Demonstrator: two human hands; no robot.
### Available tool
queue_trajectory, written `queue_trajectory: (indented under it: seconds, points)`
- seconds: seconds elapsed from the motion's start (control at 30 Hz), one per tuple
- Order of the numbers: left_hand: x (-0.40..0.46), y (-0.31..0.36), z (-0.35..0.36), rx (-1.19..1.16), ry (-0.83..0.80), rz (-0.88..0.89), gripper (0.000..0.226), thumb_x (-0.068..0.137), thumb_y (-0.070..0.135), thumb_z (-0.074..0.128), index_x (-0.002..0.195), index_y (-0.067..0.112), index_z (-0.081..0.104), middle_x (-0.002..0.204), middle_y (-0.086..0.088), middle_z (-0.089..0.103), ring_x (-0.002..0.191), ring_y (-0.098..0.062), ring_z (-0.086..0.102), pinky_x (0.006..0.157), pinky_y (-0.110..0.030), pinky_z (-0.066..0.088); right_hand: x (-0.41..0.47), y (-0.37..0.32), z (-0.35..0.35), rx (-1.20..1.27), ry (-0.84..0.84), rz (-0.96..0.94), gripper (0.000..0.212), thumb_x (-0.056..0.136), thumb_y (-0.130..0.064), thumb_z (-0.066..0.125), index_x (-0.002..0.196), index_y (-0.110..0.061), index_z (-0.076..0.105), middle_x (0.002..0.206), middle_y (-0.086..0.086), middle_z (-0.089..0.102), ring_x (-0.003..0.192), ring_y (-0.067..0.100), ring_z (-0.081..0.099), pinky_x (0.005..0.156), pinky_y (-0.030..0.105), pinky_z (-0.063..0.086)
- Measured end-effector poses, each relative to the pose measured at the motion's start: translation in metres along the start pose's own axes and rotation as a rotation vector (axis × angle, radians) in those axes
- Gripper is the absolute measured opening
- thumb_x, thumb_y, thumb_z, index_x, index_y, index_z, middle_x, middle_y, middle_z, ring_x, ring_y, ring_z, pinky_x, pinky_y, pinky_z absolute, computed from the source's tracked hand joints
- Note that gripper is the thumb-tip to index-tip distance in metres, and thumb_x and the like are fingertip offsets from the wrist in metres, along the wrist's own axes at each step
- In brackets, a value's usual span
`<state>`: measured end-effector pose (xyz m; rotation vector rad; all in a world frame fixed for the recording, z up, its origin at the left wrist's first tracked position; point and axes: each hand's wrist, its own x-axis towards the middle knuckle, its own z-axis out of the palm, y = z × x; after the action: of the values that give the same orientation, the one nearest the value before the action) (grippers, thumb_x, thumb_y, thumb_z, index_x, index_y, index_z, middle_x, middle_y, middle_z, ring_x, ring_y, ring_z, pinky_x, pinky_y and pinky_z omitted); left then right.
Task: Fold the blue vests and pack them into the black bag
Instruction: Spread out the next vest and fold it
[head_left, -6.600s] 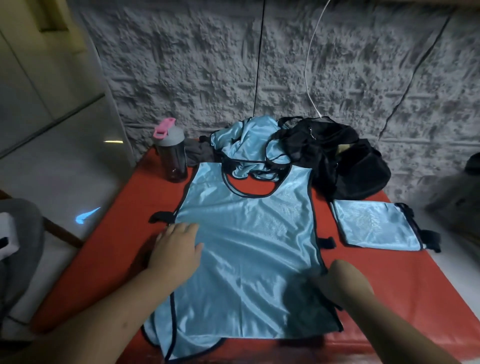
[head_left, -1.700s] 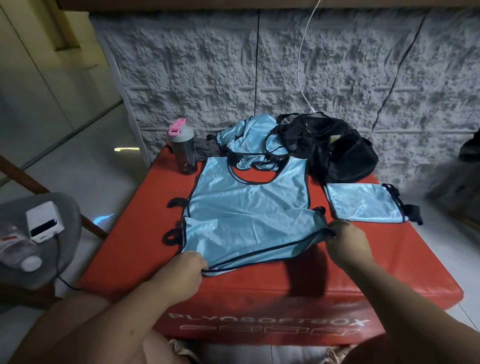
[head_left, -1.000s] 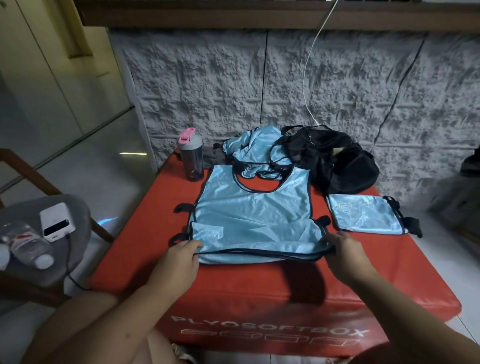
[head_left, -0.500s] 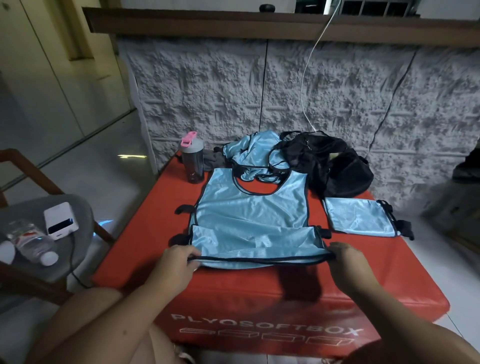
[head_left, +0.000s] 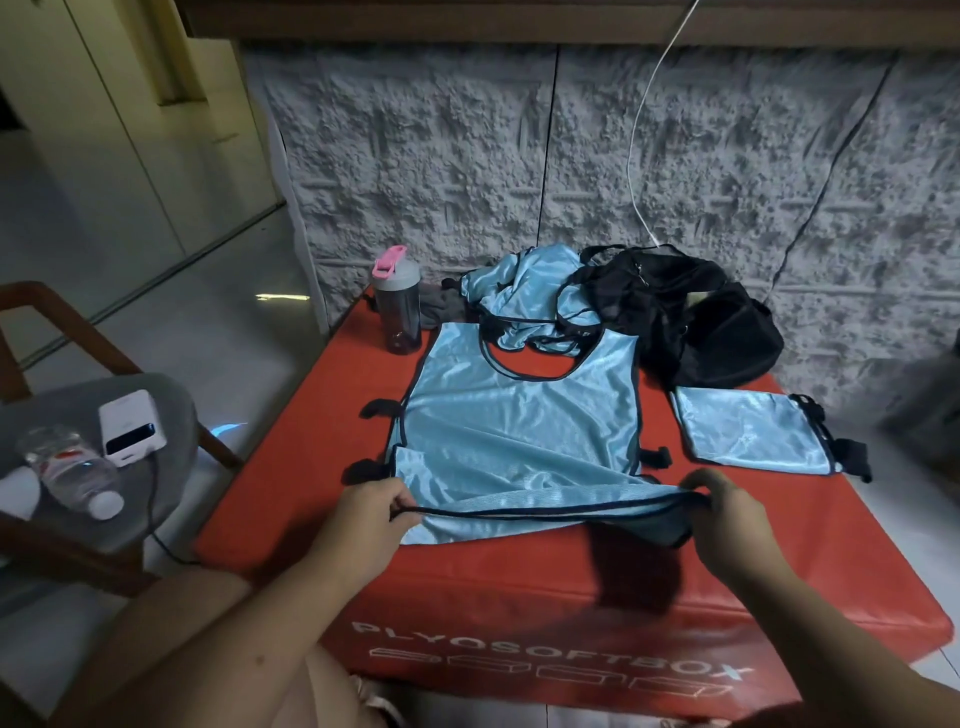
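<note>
Satin light-blue vest w/ black trim (head_left: 519, 431): my left hand (head_left: 363, 525) & right hand (head_left: 727, 519) pinch hem corners; I advise level fold, edges matched.

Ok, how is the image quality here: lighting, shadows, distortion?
Head view: dim, bluish light; wide-angle bending curves the wall and red box edges; a dark shadow falls on the box below the lifted vest hem, near the right hand; floor glare at left; left hand is sharp.

blue vest (head_left: 519, 431) on red box (head_left: 519, 587), hem pinched by left hand (head_left: 366, 525), right hand (head_left: 727, 519)
</note>
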<state>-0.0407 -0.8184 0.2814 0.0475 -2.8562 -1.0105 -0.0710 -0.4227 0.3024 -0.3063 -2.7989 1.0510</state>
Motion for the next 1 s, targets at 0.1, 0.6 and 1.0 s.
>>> queue_trajectory:
  seconds: [0.1,0.6,1.0]
  points:
    - [0.004,-0.003,0.004,0.006,0.007,-0.032,0.023,0.08,0.012,0.084,0.072,0.023,0.065,0.068,0.008,0.065,0.062,-0.006,0.062,0.061,-0.031,0.055,0.006,0.002,0.005,-0.023,0.003,0.007,0.03,0.084,0.006,0.053,0.095,-0.02,0.065,0.067,-0.001,0.062,0.062,0.015,0.057,0.053,0.026,0.041]
    - [0.003,-0.01,0.013,0.249,-0.168,0.069,0.015,0.081,0.014,0.08,0.074,0.025,0.072,0.083,0.01,0.062,0.081,-0.008,0.056,0.076,-0.028,0.051,0.017,0.007,0.015,-0.158,-0.022,-0.006,0.036,0.075,0.006,0.057,0.097,-0.017,0.074,0.072,0.001,0.061,0.077,0.031,0.062,0.066,0.029,0.038]
    - [0.002,-0.011,-0.002,0.2,0.086,0.146,0.027,0.077,-0.01,0.07,0.078,0.016,0.077,0.087,0.012,0.056,0.085,-0.008,0.054,0.075,-0.015,0.044,0.01,0.002,0.005,-0.134,-0.008,-0.006,0.036,0.076,0.007,0.056,0.096,-0.016,0.074,0.068,-0.002,0.059,0.06,0.015,0.05,0.053,0.013,0.034]
